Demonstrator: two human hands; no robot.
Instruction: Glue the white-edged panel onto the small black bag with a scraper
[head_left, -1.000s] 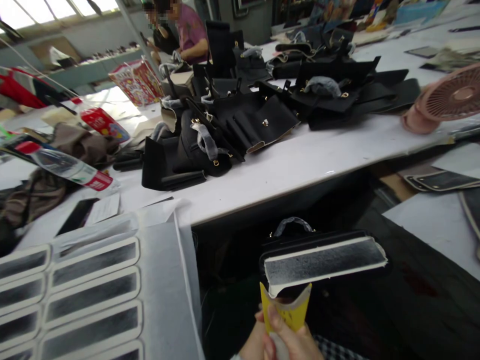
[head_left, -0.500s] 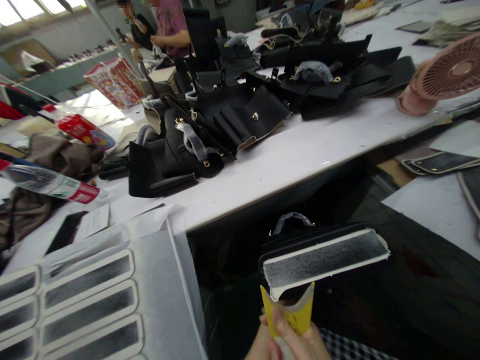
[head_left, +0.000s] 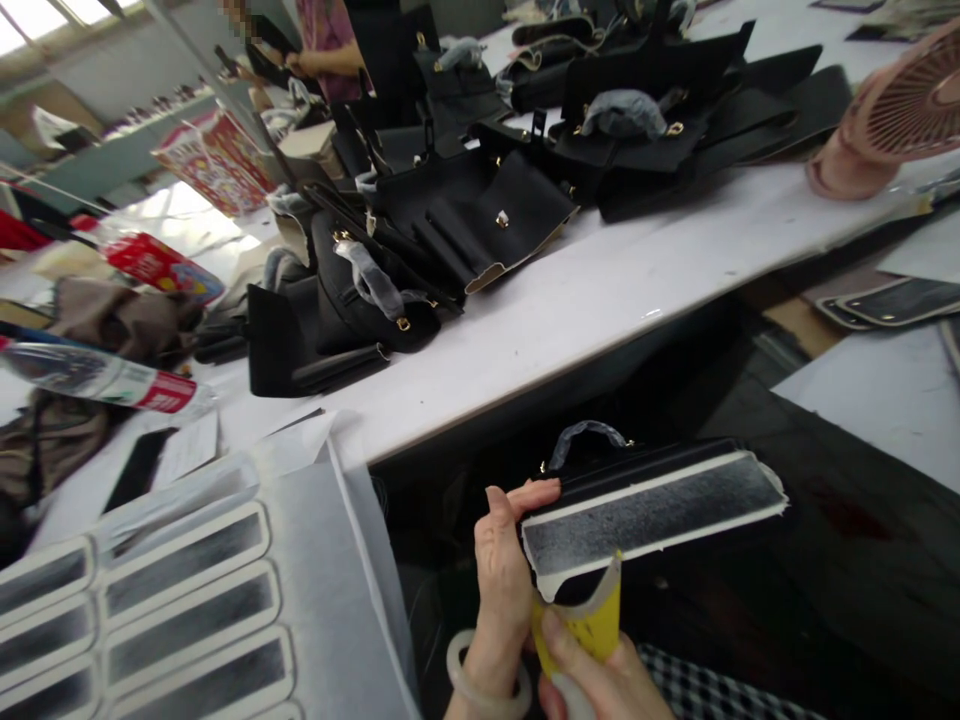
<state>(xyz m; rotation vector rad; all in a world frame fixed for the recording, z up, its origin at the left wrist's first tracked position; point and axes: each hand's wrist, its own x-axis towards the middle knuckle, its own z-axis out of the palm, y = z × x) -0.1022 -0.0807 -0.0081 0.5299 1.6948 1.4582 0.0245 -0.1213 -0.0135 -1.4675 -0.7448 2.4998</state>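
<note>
My left hand (head_left: 501, 570) curls round the left end of a long, flat strip with a pale border and a dark, grainy, glue-smeared face (head_left: 652, 515), fingertips (head_left: 536, 487) hooked over its top edge; a pale smooth bangle (head_left: 487, 690) circles that wrist; my right hand (head_left: 600, 680) is clenched on a curved piece of stiff yellow card (head_left: 589, 625), its tip touching the strip's lower edge near the left end; the strip lies along the side of a black leather handbag with small gold fittings (head_left: 600, 465), low in front of me, below the white worktable (head_left: 600, 290); to my left, matching coated strips (head_left: 180, 570) lie in rows on white paper; black bags (head_left: 420, 240) crowd the table beyond, with a pink ribbed fan (head_left: 892, 115) at far right and a plastic bottle (head_left: 105, 378) at left.
</note>
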